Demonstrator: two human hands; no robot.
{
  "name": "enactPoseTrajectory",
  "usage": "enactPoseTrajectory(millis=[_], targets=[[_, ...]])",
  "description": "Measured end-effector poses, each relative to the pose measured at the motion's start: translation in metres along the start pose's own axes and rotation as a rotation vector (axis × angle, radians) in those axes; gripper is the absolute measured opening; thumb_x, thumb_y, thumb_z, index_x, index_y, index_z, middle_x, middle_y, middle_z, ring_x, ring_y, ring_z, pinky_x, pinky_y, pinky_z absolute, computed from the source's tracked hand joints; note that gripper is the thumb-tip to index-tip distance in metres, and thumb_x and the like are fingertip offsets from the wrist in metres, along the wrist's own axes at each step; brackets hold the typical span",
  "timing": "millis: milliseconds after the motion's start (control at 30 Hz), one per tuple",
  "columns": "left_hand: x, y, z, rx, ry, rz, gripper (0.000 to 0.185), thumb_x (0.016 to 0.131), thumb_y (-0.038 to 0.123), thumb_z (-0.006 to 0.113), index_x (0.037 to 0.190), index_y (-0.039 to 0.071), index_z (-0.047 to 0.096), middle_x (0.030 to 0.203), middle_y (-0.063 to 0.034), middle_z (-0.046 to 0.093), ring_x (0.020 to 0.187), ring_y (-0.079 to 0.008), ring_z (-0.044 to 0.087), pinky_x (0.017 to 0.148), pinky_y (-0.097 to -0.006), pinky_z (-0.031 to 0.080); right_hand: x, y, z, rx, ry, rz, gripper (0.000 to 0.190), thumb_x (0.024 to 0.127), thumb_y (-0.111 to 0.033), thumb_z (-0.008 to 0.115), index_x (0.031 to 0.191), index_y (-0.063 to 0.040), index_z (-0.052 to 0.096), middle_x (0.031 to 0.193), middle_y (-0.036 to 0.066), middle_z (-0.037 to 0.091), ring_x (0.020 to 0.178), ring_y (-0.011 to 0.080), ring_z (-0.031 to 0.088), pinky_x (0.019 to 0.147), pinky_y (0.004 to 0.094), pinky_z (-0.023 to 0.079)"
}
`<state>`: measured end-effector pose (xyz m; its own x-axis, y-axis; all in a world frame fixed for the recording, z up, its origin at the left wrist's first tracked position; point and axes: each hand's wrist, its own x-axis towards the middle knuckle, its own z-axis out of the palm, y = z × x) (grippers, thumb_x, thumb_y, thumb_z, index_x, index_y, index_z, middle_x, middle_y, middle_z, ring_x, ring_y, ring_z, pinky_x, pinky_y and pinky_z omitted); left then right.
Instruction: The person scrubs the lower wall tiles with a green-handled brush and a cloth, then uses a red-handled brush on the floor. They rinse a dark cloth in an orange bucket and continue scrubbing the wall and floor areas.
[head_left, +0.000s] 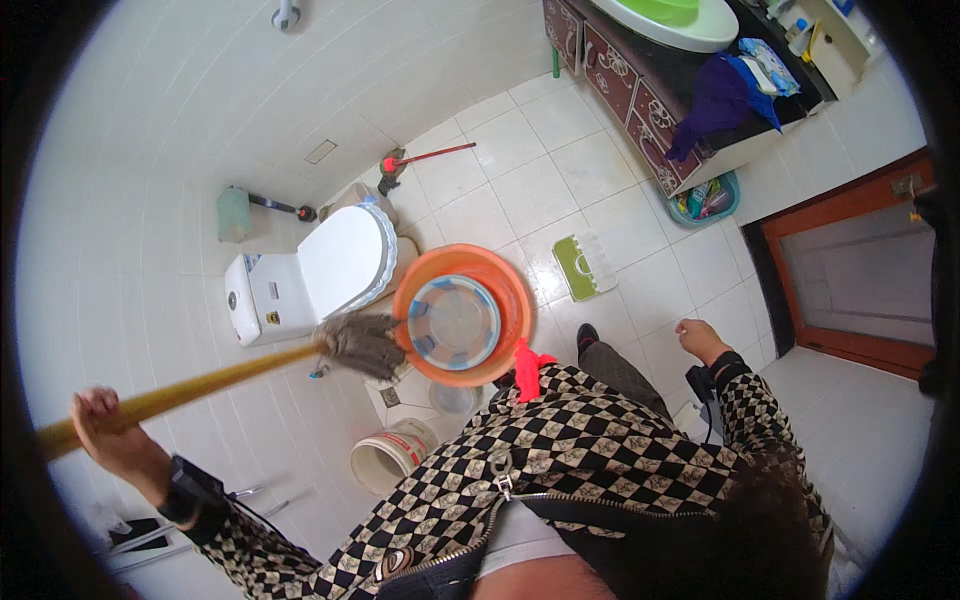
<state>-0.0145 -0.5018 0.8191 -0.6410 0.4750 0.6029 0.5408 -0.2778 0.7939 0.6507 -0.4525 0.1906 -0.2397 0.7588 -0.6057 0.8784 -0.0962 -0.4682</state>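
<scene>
My left hand (112, 431) grips the yellow handle (225, 382) of a mop at the left. The mop's grey strand head (364, 345) hangs between the white toilet (345, 262) and a large orange plastic basin (517, 300). Inside that basin sits a smaller basin (457, 322) with a blue-patterned rim. Out to the right, my right hand (703, 340) hangs over the floor with its fingers curled. I see nothing in it. A red cloth (530, 371) hangs at the front of my checked jacket.
A green and white bathroom scale (583, 268) lies on the tiles. A white bucket (386, 461) stands near the left wall. A red-handled brush (435, 154) lies beyond the toilet. The vanity cabinet (615, 75), a teal bin (705, 206) and an orange-framed door (855, 262) line the right.
</scene>
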Motion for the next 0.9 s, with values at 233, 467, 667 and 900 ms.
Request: enactPoseTrajectory(millis=[233, 467, 667, 900], targets=[[0.083, -0.066, 0.143, -0.356, -0.368, -0.017, 0.024, 0.098, 0.020, 0.052, 0.079, 0.010, 0.045, 0.079, -0.0034, 0.045, 0.076, -0.0166, 0.043, 0.076, -0.0312, 0.039, -0.011, 0.009, 0.032, 0.097, 0.076, 0.157, 0.024, 0.086, -0.012, 0.049, 0.101, -0.005, 0.066, 0.100, 0.020, 0.069, 0.098, 0.0391, 0.064, 0.085, 0.0436, 0.051], [0.061, -0.257, 0.276, -0.432, -0.549, -0.087, 0.015, 0.096, 0.021, 0.059, 0.095, 0.007, 0.062, 0.093, -0.0080, 0.063, 0.096, -0.0212, 0.060, 0.095, -0.0368, 0.043, -0.001, -0.043, 0.025, 0.318, 0.140, 0.135, 0.024, 0.088, -0.012, 0.051, 0.106, -0.005, 0.065, 0.095, 0.020, 0.069, 0.092, 0.0363, 0.065, 0.083, 0.0426, 0.052], [-0.144, -0.503, 0.402, -0.360, -0.426, -0.989, 0.022, 0.092, 0.026, 0.069, 0.105, 0.011, 0.061, 0.099, 0.0006, 0.062, 0.097, -0.0109, 0.056, 0.089, -0.0293, 0.042, 0.000, -0.103, -0.020, 0.462, 0.198, 0.185, 0.023, 0.088, -0.012, 0.053, 0.107, -0.004, 0.065, 0.088, 0.017, 0.068, 0.082, 0.0335, 0.065, 0.076, 0.0397, 0.051], [-0.209, -0.443, 0.268, -0.537, -0.697, -1.017, 0.046, 0.098, 0.014, 0.057, 0.141, 0.005, 0.042, 0.140, -0.0067, 0.044, 0.130, -0.0187, 0.044, 0.109, -0.0375, 0.038, 0.053, -0.198, -0.031, 0.442, 0.150, 0.015, 0.024, 0.087, -0.008, 0.051, 0.107, -0.003, 0.065, 0.098, 0.019, 0.066, 0.095, 0.0367, 0.063, 0.084, 0.0417, 0.051]])
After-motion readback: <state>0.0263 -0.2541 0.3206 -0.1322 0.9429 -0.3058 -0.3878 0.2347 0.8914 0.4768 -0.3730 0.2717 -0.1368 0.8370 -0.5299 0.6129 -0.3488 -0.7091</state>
